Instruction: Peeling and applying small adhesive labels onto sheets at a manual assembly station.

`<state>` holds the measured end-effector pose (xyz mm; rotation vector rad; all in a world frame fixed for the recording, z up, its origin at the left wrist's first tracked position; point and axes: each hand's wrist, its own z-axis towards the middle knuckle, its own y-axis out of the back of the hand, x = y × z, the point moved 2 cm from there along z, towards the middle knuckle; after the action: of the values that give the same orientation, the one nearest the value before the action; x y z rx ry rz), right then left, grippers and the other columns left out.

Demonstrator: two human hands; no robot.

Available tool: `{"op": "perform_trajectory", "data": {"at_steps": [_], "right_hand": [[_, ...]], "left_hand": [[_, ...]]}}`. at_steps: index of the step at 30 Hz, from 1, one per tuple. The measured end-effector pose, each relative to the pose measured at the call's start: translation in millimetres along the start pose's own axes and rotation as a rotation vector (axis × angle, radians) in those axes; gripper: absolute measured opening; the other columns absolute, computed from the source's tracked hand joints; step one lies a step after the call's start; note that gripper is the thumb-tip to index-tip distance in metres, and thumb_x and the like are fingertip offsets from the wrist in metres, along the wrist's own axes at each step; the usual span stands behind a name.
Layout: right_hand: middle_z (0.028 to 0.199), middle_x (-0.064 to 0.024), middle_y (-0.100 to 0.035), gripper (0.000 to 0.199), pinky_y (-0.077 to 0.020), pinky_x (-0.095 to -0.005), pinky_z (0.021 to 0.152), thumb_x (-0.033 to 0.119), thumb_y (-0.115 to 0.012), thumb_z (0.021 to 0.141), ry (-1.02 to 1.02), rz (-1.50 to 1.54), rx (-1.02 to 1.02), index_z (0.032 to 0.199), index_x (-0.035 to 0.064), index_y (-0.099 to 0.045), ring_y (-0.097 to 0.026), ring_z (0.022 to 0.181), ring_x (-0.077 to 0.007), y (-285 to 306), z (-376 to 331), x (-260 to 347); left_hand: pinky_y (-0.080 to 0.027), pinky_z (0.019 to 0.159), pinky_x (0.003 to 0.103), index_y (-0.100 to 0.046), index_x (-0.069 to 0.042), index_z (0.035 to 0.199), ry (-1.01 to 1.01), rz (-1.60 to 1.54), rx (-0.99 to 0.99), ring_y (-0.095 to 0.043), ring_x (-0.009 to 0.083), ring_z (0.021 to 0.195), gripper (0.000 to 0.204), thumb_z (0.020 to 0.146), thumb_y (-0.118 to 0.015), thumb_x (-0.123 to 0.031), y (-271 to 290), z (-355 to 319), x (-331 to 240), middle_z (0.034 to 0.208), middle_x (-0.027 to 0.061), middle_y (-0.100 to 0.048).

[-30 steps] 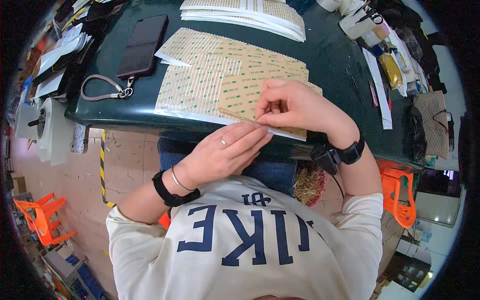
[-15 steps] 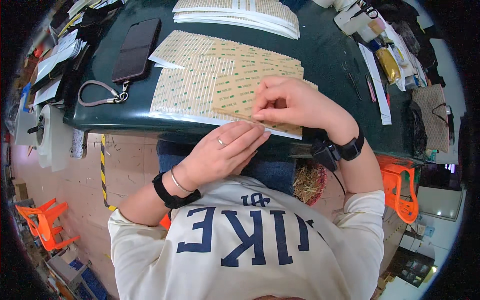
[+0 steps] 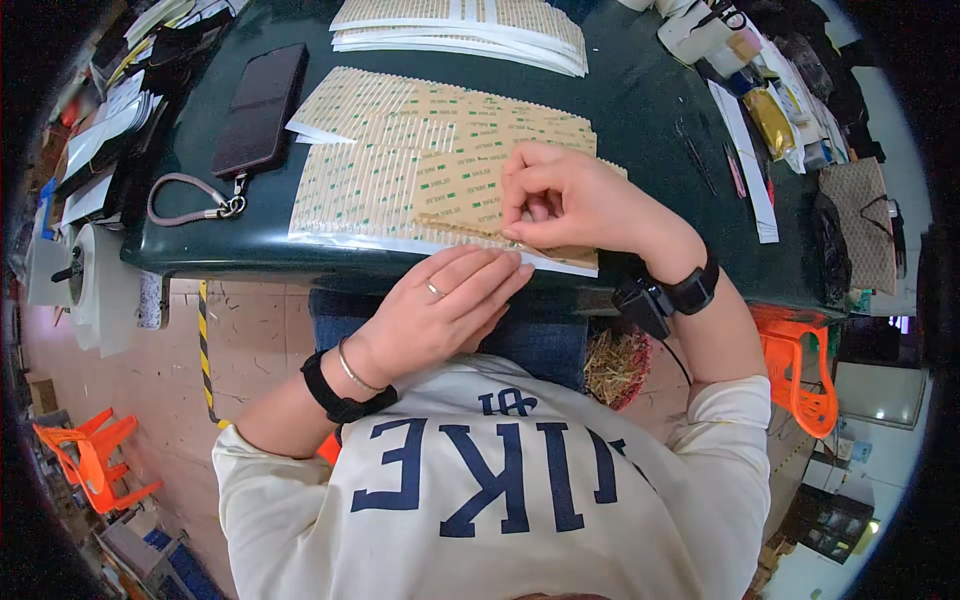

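A flat sheet with tan, green-printed backing [image 3: 350,185] lies at the table's near edge, cut into many narrow strips on its left. My right hand [image 3: 575,200] is over its right part, thumb and forefinger closed in a pinch. A thin tan strip [image 3: 455,226] runs slightly raised across the sheet to those fingertips. My left hand [image 3: 450,300] is at the sheet's white front border, fingers together and pressed on it just beside the right fingertips. Its thumb is hidden underneath.
A stack of similar sheets [image 3: 460,40] lies farther back on the dark green table [image 3: 640,110]. A phone [image 3: 260,110] with a wrist strap is on the left. Tweezers [image 3: 697,157] and a white strip [image 3: 745,165] lie right. Orange plastic chairs [image 3: 795,375] stand on the floor.
The pinching right fingers and the strip's raised end have shifted very slightly. My left hand stays at the sheet's front border. The whole view has moved a little.
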<state>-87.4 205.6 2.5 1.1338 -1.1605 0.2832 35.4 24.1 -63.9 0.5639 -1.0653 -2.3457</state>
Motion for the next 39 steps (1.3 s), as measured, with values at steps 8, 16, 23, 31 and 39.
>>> {"op": "perform_trajectory", "data": {"at_steps": [8, 16, 23, 31, 39], "right_hand": [[0.095, 0.0008, -0.056, 0.010, -0.0436, -0.0205, 0.063, 0.008, -0.077, 0.086, 0.019, -0.062, -0.013, 0.086, 0.0033, -0.069, -0.053, 0.070, -0.0057, -2, -2, -2], [0.096, -0.0004, -0.056, 0.011, -0.0448, -0.0231, 0.070, 0.011, -0.077, 0.088, 0.243, -0.164, 0.028, 0.090, 0.0041, -0.069, -0.055, 0.081, -0.0082, 8, -11, 3], [0.100, -0.0004, -0.053, 0.008, -0.0439, -0.0241, 0.072, 0.009, -0.075, 0.090, 0.025, -0.090, 0.051, 0.093, 0.0048, -0.068, -0.053, 0.085, -0.0100, 3, -23, 2], [0.099, -0.0007, -0.052, 0.008, -0.0426, -0.0243, 0.070, 0.009, -0.074, 0.091, 0.040, -0.043, -0.016, 0.094, 0.0055, -0.068, -0.051, 0.081, -0.0101, 1, -25, -6], [0.097, -0.0008, -0.052, 0.012, -0.0427, -0.0248, 0.070, 0.013, -0.076, 0.089, -0.020, -0.051, 0.008, 0.092, 0.0060, -0.067, -0.050, 0.079, -0.0105, 2, -21, -6]], "left_hand": [[-0.049, 0.107, 0.041, -0.063, -0.005, 0.134, 0.060, -0.052, 0.003, -0.059, 0.0262, 0.119, 0.053, 0.082, -0.075, -0.013, 3, 3, -2, 0.131, 0.0099, -0.059], [-0.053, 0.101, 0.041, -0.066, -0.007, 0.132, 0.055, -0.031, 0.000, -0.061, 0.0277, 0.116, 0.055, 0.079, -0.078, -0.013, 3, 3, -2, 0.131, 0.0097, -0.061], [-0.054, 0.099, 0.039, -0.065, -0.004, 0.133, -0.054, -0.057, -0.038, -0.062, 0.0284, 0.118, 0.056, 0.079, -0.078, -0.009, -9, 9, -4, 0.132, 0.0108, -0.059], [-0.054, 0.101, 0.041, -0.064, -0.002, 0.134, -0.048, -0.083, 0.010, -0.061, 0.0296, 0.119, 0.055, 0.081, -0.076, -0.009, -12, 13, -9, 0.135, 0.0119, -0.057], [-0.053, 0.102, 0.041, -0.065, -0.003, 0.133, -0.023, -0.085, 0.002, -0.060, 0.0279, 0.121, 0.054, 0.081, -0.076, -0.010, -9, 14, -8, 0.137, 0.0109, -0.056]]}}
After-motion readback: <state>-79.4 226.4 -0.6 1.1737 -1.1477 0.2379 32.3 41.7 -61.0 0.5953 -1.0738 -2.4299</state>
